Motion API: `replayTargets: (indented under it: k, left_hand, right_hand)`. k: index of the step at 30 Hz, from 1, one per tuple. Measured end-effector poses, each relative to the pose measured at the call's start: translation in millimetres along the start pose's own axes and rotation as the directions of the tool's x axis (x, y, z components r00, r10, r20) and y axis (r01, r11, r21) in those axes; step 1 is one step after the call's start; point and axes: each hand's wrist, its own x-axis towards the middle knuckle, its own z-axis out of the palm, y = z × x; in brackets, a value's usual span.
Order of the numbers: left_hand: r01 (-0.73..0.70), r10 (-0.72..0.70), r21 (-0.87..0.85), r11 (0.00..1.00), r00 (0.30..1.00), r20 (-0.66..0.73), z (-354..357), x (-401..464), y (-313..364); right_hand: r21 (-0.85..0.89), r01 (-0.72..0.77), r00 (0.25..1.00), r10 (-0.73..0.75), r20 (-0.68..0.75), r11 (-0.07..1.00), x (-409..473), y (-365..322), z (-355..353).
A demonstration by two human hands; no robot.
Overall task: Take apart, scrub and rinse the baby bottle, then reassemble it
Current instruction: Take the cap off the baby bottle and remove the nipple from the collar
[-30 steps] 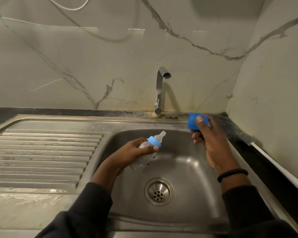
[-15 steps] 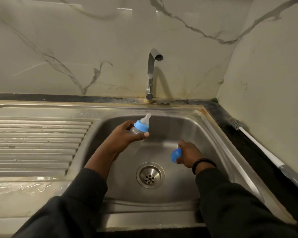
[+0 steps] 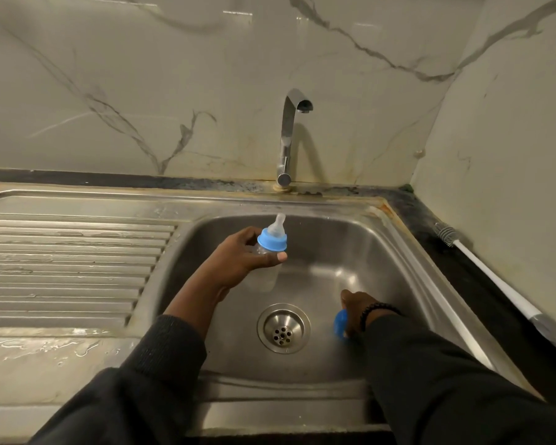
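Nearest the camera, two dark sleeves (image 3: 161, 374) reaching over the front rim of the steel sink (image 3: 408, 252). Low in the basin, just right of the drain strainer (image 3: 283, 329), right hand (image 3: 357, 311) gripping the blue cap (image 3: 340, 324), fingers curled round it, mostly hidden behind the wrist; black beaded bracelet (image 3: 377, 308) circling that wrist. Farther in, left hand (image 3: 241, 255) holding the baby bottle (image 3: 267, 255) above the basin, tilting slightly, fingers wrapping the clear body, thumb pressing just under the blue collar (image 3: 272, 240), clear teat (image 3: 278, 224) pointing up toward the tap (image 3: 288, 139). Lying on the dark counter at right, near the wall, a white-handled bottle brush (image 3: 482, 261). Showing at left, ribbed draining board (image 3: 68, 261), wet in patches. Rising behind, marbled wall tiles (image 3: 174, 91).
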Motion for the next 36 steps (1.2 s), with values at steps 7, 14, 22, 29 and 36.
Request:
replayTargets:
  k: [7, 14, 22, 29, 36]
  left_hand:
    - [-0.017, 0.017, 0.027, 0.999, 1.000, 0.000, 3, -2, 0]
    - [-0.146, 0.162, 0.201, 0.969, 0.985, -0.063, 7, -5, 5]
    - [-0.122, 0.112, -0.197, 0.973, 0.992, -0.059, 7, -6, 12]
    - [-0.045, 0.071, -0.311, 0.949, 0.995, 0.070, 5, -10, 18]
    - [-0.094, 0.103, -0.484, 0.870, 0.995, -0.008, 4, -9, 23]
  right_hand:
    - [0.598, 0.268, 0.926, -0.030, -0.376, 0.755, -42, -30, -55]
    - [0.741, 0.556, 0.831, -0.270, -0.487, 0.376, -97, -85, -83]
    - [0.821, 0.497, 0.840, -0.397, -0.371, 0.283, -83, -82, -76]
    - [0.827, 0.499, 0.784, -0.540, -0.305, 0.258, -82, -73, -77]
    - [0.847, 0.492, 0.755, -0.583, -0.300, 0.200, -83, -76, -77]
